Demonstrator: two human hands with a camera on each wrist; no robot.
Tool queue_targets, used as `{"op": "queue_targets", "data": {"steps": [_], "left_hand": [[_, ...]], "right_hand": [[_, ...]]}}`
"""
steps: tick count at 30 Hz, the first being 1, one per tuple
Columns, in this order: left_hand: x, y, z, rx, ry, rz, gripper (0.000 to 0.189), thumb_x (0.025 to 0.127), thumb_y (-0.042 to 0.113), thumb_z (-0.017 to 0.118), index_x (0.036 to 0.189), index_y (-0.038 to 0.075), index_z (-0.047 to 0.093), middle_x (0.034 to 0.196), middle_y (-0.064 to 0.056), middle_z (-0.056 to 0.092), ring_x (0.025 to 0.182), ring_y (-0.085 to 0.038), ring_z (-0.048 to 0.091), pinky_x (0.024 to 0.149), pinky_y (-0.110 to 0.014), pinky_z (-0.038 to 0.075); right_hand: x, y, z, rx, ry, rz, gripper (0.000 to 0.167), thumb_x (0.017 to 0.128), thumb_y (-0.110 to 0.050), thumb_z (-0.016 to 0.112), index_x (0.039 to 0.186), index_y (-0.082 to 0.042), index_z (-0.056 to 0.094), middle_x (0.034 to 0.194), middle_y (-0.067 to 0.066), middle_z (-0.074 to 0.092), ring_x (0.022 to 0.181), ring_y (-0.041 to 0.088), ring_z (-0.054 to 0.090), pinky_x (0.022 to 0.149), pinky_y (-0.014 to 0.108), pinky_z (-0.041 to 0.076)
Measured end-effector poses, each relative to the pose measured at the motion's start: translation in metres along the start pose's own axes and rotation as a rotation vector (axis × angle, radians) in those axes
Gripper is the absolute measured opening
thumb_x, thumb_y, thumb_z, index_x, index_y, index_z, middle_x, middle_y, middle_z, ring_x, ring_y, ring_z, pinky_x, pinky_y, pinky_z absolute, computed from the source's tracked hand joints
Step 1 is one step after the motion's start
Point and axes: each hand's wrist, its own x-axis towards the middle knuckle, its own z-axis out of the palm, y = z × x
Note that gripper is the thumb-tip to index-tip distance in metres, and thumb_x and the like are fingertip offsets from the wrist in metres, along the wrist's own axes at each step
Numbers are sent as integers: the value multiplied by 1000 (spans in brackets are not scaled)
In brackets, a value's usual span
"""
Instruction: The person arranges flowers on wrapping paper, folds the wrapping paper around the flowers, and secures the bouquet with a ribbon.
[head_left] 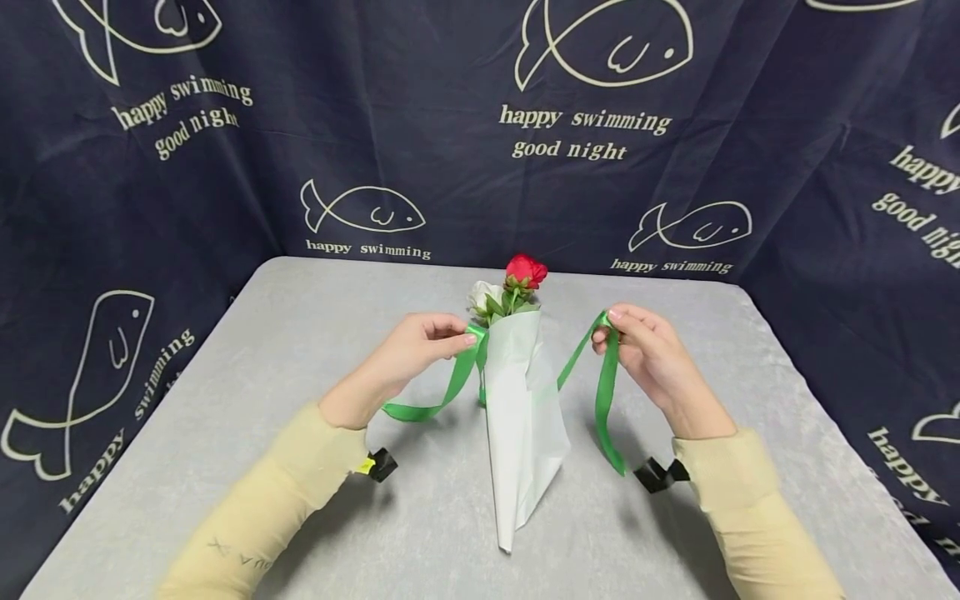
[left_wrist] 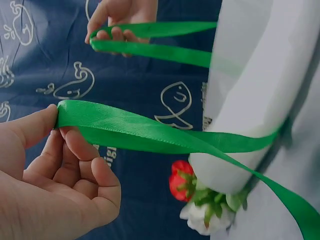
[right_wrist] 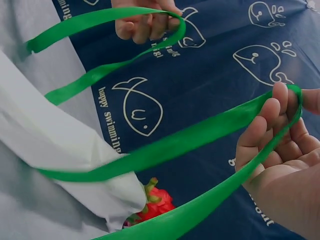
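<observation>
A bouquet in white wrapping paper (head_left: 508, 408) lies on the table, its narrow end toward me. A red rose (head_left: 527, 272) and a white rose (head_left: 483, 296) stick out of the far end. My left hand (head_left: 427, 342) pinches a green ribbon (left_wrist: 115, 117) between thumb and fingertips, left of the bouquet. On the other side my right hand (head_left: 648, 350) pinches the same ribbon's other part (right_wrist: 185, 142), held up off the table. From both hands the ribbon runs to the paper, and loose tails hang down. Its stretch beneath the bouquet is hidden.
The grey table (head_left: 292, 333) reaches back to a dark blue curtain (head_left: 465, 125) printed with fish and lettering. More curtain hangs at both sides. Black wrist-worn pieces (head_left: 382, 465) show below the beige sleeves (head_left: 300, 475).
</observation>
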Motion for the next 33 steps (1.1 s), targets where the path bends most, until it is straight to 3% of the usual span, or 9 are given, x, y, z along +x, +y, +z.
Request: {"op": "queue_targets", "data": {"steps": [15,22,26,33], "left_hand": [[10,20,27,30,-17,19,25,87,17,67,108,4,68,93,2,67,83,-9,59,85,-32,49],[16,25,32,-59,-1,72,22,88,12,65,106,-1,67,73,6,59,69,-12,53,70,-27,47],[19,26,33,-108,11,106,18,87,8,65,102,-4,67,68,5,57,64,-11,51,67,-28,47],[25,24,37,-58,52,122,18,85,9,69,99,-1,69,73,4,63,71,-23,59,63,-22,48]], "right_hand": [[12,3,20,-64,-34,-48,19,94,0,52,94,-8,70,83,3,68,74,13,60,68,23,50],[16,4,27,-73,-12,-37,20,93,1,53,96,-9,70,88,3,69,76,13,61,72,22,51],[18,3,30,-56,-9,-30,20,93,0,54,96,-10,71,89,3,69,76,14,61,72,23,51],[20,5,35,-15,12,-7,20,93,-3,55,95,-10,73,91,1,71,79,12,64,74,25,52]]}}
